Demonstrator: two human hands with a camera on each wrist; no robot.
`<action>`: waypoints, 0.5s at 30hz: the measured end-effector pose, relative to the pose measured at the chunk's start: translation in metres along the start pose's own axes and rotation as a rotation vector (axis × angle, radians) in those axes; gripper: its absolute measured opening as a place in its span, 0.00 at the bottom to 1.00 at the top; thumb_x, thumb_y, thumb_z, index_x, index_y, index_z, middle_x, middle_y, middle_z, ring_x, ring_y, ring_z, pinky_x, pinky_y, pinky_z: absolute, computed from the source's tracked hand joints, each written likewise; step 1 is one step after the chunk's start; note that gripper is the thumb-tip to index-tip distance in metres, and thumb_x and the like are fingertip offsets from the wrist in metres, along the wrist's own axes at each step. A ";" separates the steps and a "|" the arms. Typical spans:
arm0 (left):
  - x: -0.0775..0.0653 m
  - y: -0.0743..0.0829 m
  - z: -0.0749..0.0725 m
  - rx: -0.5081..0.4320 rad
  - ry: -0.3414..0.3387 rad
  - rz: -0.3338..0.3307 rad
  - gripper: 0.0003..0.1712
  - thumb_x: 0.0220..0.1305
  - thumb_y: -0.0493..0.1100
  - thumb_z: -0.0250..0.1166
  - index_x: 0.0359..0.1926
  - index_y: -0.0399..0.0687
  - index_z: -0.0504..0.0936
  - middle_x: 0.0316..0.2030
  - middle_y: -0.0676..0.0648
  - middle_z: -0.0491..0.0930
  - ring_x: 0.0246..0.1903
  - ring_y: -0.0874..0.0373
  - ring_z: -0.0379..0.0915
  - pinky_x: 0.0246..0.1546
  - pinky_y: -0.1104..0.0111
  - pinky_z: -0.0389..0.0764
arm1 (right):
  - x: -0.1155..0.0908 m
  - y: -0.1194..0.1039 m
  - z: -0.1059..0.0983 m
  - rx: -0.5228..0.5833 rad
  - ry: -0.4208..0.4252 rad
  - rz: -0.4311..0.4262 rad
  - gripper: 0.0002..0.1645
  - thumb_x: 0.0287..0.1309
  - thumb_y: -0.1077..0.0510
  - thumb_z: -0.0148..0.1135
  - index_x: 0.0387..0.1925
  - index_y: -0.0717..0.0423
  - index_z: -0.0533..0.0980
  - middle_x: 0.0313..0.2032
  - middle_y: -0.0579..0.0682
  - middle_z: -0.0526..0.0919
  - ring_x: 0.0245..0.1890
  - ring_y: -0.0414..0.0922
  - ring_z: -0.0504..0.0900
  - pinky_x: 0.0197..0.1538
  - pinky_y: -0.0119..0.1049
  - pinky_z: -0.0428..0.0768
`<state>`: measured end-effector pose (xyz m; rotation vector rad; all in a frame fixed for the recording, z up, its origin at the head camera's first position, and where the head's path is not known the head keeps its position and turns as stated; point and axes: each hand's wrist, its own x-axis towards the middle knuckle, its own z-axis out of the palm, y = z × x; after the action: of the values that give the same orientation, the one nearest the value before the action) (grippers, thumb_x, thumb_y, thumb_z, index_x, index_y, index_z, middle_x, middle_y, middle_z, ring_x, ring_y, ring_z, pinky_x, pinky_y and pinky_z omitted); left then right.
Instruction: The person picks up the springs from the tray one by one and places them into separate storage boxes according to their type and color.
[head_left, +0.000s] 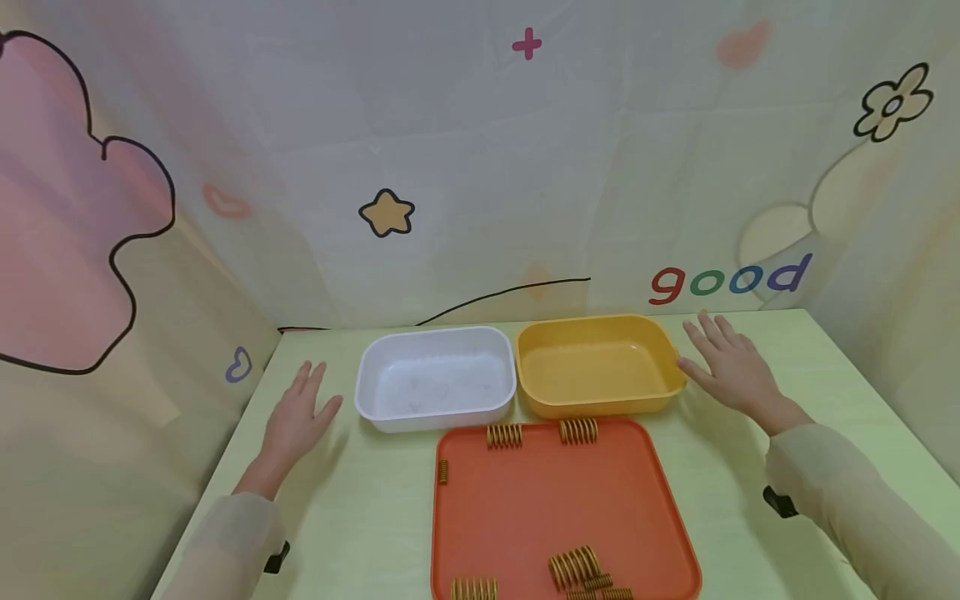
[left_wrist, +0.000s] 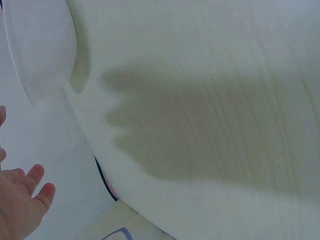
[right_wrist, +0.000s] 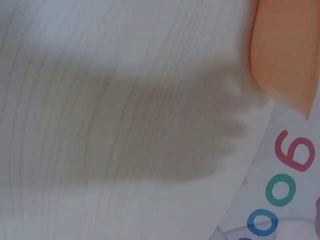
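Observation:
My left hand [head_left: 294, 421] hovers above the table left of a white plastic basin [head_left: 435, 421], fingers extended and holding nothing. On the other side, my right hand [head_left: 729, 372] is spread beside the right end of a yellow basin [head_left: 600, 408], its thumb overlapping the rim in the head view. In front of the basins lies an orange-red tray [head_left: 555, 500] with bronze-coloured coil springs. Two larger springs, a left one [head_left: 504, 436] and a right one [head_left: 578, 431], sit at its far edge. A small spring [head_left: 443, 472] lies along the left edge. More springs [head_left: 574, 567] cluster near the front.
The pale wood-grain table [head_left: 390, 500] meets a printed curtain [head_left: 480, 167] at the back and sides. Both basins stand side by side near the table's back edge. Another large spring [head_left: 474, 589] is cut off by the lower frame edge.

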<state>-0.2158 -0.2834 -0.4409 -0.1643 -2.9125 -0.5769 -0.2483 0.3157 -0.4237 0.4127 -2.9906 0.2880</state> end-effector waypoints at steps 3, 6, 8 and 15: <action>-0.001 0.003 0.000 -0.006 0.018 0.018 0.36 0.62 0.53 0.50 0.65 0.40 0.53 0.65 0.33 0.48 0.58 0.31 0.53 0.49 0.39 0.61 | 0.000 -0.004 -0.001 -0.003 0.011 -0.013 0.42 0.60 0.38 0.41 0.66 0.59 0.46 0.66 0.64 0.44 0.65 0.63 0.41 0.60 0.63 0.44; -0.002 0.007 0.001 -0.016 0.042 0.037 0.34 0.61 0.51 0.51 0.64 0.40 0.55 0.64 0.34 0.51 0.59 0.34 0.54 0.49 0.41 0.63 | -0.001 -0.007 -0.001 0.013 0.029 -0.031 0.42 0.59 0.38 0.40 0.66 0.57 0.47 0.66 0.64 0.45 0.65 0.62 0.42 0.60 0.63 0.44; -0.002 0.010 0.001 -0.020 0.055 0.051 0.33 0.60 0.50 0.52 0.63 0.41 0.56 0.63 0.35 0.53 0.57 0.37 0.58 0.47 0.42 0.66 | -0.001 -0.010 -0.001 0.024 0.045 -0.040 0.42 0.59 0.36 0.39 0.67 0.55 0.46 0.66 0.63 0.45 0.66 0.61 0.42 0.61 0.63 0.45; -0.007 0.020 0.003 -0.016 0.084 0.097 0.30 0.58 0.46 0.55 0.61 0.42 0.61 0.60 0.37 0.59 0.44 0.46 0.72 0.35 0.51 0.75 | -0.002 -0.016 -0.002 0.016 0.068 -0.073 0.41 0.59 0.39 0.43 0.66 0.58 0.49 0.65 0.64 0.49 0.65 0.62 0.45 0.60 0.62 0.48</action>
<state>-0.2068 -0.2641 -0.4373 -0.2747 -2.8015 -0.5770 -0.2418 0.3017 -0.4188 0.5017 -2.9016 0.3122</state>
